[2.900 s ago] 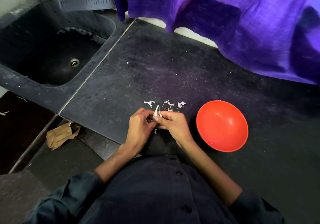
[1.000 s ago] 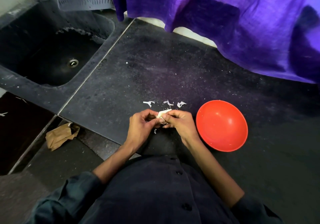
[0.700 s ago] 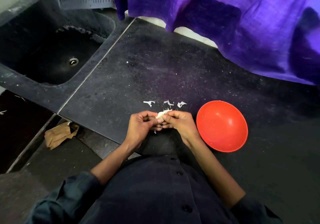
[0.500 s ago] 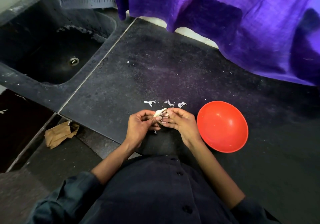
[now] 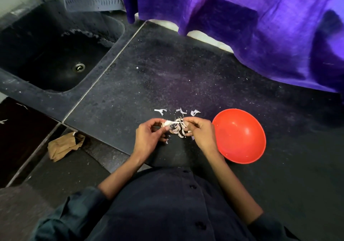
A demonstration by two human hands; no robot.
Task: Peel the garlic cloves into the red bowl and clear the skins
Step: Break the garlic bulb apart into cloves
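My left hand pinches a pale garlic clove between thumb and fingertips, just above the dark counter. My right hand pinches a strip of skin that stretches from the clove. Below and between the hands lies a small pile of unpeeled cloves. Loose white skins lie on the counter just beyond the hands. The red bowl stands to the right of my right hand; its inside looks bare apart from specks.
A dark sink is set into the counter at the far left. Purple cloth hangs over the back edge. A crumpled brown paper lies on the floor below the counter's front edge.
My hands have moved apart a little, drawing a strip of skin off the clove. The pile of cloves between them now shows. The bowl has not moved.
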